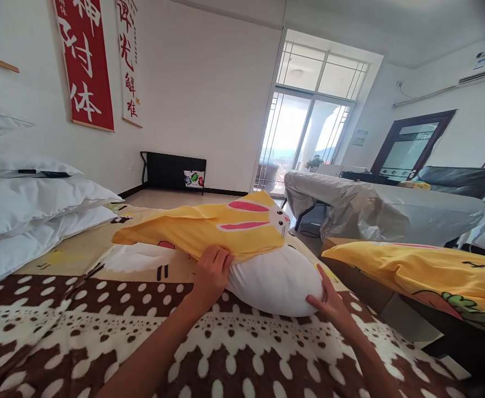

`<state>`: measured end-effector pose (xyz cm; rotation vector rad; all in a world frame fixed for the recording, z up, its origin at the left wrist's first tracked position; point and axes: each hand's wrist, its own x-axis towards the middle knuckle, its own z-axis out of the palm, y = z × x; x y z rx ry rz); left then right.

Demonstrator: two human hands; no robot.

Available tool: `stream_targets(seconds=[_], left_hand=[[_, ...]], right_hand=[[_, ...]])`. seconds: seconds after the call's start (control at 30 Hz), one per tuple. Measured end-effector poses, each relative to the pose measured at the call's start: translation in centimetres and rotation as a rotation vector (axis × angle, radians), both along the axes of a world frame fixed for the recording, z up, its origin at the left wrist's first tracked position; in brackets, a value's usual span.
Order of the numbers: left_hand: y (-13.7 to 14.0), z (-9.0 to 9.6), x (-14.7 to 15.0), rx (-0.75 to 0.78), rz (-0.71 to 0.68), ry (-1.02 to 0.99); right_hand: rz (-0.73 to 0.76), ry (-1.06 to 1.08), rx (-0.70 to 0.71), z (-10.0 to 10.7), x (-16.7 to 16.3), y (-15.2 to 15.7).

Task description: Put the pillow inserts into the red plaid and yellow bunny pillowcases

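A yellow pillowcase (193,224) printed with a white rabbit with pink ears lies partly over a plump white pillow (273,282) on the bed. The pillow's right end bulges out bare from under the yellow cloth. My left hand (213,271) is closed on the near edge of the pillowcase, fingers curled over the fabric. At the pillow's right end, my right hand (327,298) grasps it, with the thumb on the near side and the fingers spread along the far side. Some fingertips are hidden.
White pillows (31,204) are stacked at the left with small dark items on them. A brown and cream patterned blanket (135,337) covers the bed. Another yellow-cased pillow (425,276) rests above a cardboard box (408,318) at right. Behind stands a plastic-covered table (375,204).
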<state>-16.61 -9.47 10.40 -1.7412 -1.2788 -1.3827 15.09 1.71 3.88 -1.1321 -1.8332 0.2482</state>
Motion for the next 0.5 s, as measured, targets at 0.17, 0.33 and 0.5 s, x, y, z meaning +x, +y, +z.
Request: stream_targets(seconds=[0.17, 0.33, 0.5], left_hand=[[-1.4, -1.2, 1.0, 0.005, 0.132, 0.262], [-3.7, -1.9, -0.9, 0.008, 0.247, 0.289], [-6.4, -1.2, -3.8, 0.190, 0.107, 0.137]], right_hand=[[0.251, 0.172, -0.023, 2.1, -3.7, -0.3], [0.182, 0.067, 0.208, 8.2, -9.9, -4.8], [0.352, -0.126, 0.899, 17.4, -12.9, -12.8]])
